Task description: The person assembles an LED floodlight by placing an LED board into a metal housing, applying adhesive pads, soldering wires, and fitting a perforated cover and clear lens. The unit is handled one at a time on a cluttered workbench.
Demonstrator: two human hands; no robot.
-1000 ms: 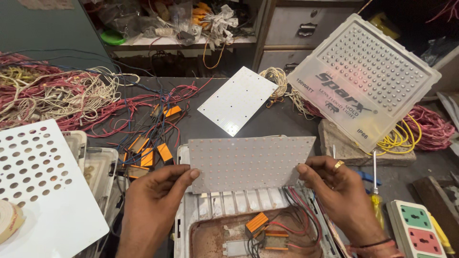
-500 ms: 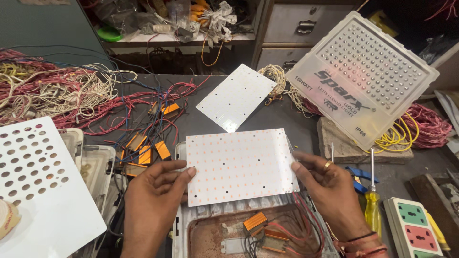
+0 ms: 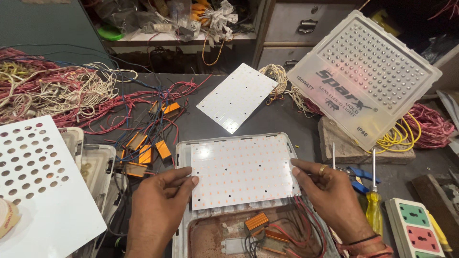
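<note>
A cluttered dark table (image 3: pixel 267 119) strewn with wire carries the work. The left hand (image 3: pixel 160 200) and right hand (image 3: pixel 330 191) each pinch an edge of a white LED board (image 3: pixel 241 169), apparently to keep it level over a grey housing (image 3: pixel 181 157). Behind it leans a translucent lens cover (image 3: pixel 368 76) with a dark printed label.

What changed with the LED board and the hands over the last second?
Both hands, left hand and right hand, tilted the white LED board from nearly edge-on to flat and lowered it into the grey housing. Their grip on its side edges is unchanged. The second board, lens cover and screwdrivers stayed put.
</note>
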